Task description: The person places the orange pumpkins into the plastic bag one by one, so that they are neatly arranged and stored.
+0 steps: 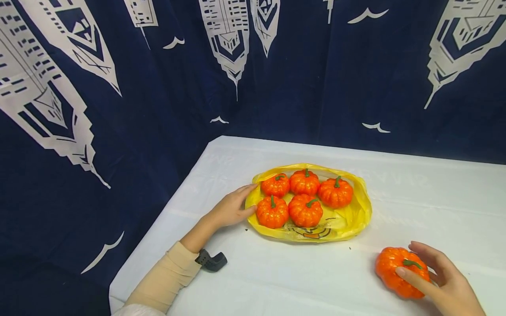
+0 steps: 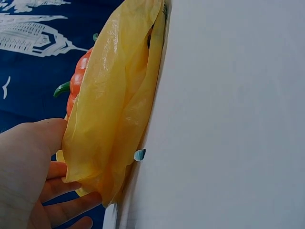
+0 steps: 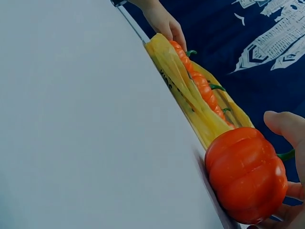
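A yellow plastic bag point(image 1: 357, 210), its mouth spread wide, lies on the table with several small orange pumpkins point(image 1: 306, 210) in two rows inside. My left hand point(image 1: 233, 208) is at the bag's left rim, thumb and fingers extended along it. In the left wrist view the fingers point(image 2: 71, 210) pass partly behind the yellow plastic. Another orange pumpkin point(image 1: 395, 263) with a green stem rests on the table at the front right. Around its right side is my right hand point(image 1: 446, 276), fingers spread. The right wrist view shows the thumb point(image 3: 286, 126) apart from this pumpkin's surface.
A white cloth covers the table point(image 1: 276, 281). Behind and to the left hangs a dark blue curtain point(image 1: 300, 96) printed with white buildings and birds. A black strap point(image 1: 211, 260) is on the left wrist, close to the tabletop.
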### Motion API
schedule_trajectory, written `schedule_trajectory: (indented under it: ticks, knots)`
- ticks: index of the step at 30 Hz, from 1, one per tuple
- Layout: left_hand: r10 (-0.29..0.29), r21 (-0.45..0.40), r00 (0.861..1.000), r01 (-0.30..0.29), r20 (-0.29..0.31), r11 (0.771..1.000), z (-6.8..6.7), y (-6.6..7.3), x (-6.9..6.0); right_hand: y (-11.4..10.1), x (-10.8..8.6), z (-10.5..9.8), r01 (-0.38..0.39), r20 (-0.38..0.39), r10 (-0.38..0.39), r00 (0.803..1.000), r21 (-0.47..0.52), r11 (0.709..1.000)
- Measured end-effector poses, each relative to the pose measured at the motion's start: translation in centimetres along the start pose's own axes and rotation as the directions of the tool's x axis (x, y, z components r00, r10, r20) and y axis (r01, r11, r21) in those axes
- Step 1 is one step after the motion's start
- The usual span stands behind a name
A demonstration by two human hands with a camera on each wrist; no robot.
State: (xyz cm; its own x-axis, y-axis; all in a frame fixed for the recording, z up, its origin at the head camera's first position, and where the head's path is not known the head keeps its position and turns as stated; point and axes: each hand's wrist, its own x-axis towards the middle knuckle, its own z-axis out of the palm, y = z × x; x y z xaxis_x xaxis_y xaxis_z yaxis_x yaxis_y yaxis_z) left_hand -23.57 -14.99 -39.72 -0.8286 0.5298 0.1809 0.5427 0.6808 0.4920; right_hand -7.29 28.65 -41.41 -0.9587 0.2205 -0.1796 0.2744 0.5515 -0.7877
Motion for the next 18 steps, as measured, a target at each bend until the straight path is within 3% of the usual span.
schedule_trajectory:
  ticks: [7,13,18]
  knots:
    - [-0.002,-0.003,1.0,0.002,0.004,1.0,-0.1,0.0,0.0,0.7,0.5,-0.2,0.009,0.128,0.0,0.992,-0.071,0.997]
    - [-0.005,-0.005,1.0,0.005,0.004,1.0,-0.1,0.0,0.1,1.6,0.7,-0.2,0.085,0.155,-0.068,0.986,-0.109,0.99]
    - [0.0,-0.01,1.0,0.0,0.0,1.0,0.0,0.0,0.0,1.6,0.6,-0.3,0.093,0.153,-0.071,0.986,-0.144,0.985]
